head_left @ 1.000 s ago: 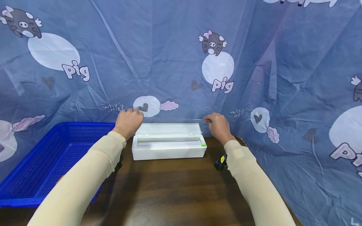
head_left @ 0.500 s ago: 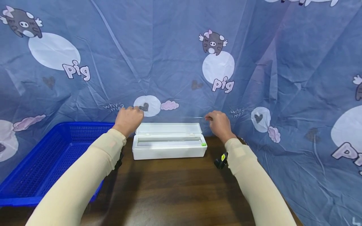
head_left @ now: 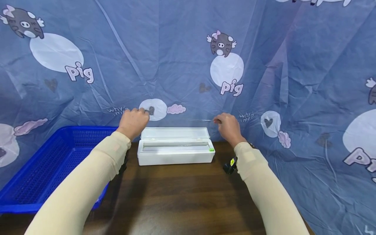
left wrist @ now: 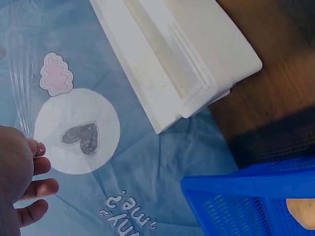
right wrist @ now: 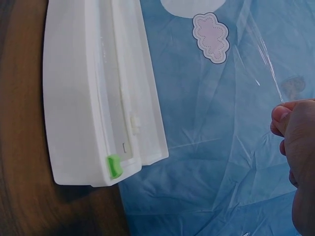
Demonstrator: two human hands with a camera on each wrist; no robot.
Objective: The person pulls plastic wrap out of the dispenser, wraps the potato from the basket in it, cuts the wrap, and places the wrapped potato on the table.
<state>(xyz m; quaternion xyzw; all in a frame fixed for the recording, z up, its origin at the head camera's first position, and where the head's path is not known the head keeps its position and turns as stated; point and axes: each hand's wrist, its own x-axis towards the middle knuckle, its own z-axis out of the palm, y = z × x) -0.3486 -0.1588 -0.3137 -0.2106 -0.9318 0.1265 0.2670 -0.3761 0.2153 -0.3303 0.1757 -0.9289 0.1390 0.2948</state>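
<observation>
A clear sheet of cling film (right wrist: 266,59) is stretched between both hands above and behind the white cling film dispenser (head_left: 176,159). My left hand (head_left: 133,123) pinches one corner between thumb and forefinger, its other fingers loosely bent, as the left wrist view shows. On the other side, my right hand (head_left: 230,128) pinches the opposite corner; there the film (left wrist: 20,93) gathers into thin shiny folds toward each grip. The dispenser's lid (head_left: 175,133) stands raised at the back. A green slide cutter (right wrist: 114,167) sits at its right end.
A blue plastic basket (head_left: 20,208) stands on the left of the brown wooden table (head_left: 176,202), holding a rounded tan object (left wrist: 301,211), partly cut off. Behind the table hangs a blue patterned cloth (head_left: 182,58).
Both hands have risen slightly, the right a little more, lifting the film with them. The dispenser and basket have stayed in place.
</observation>
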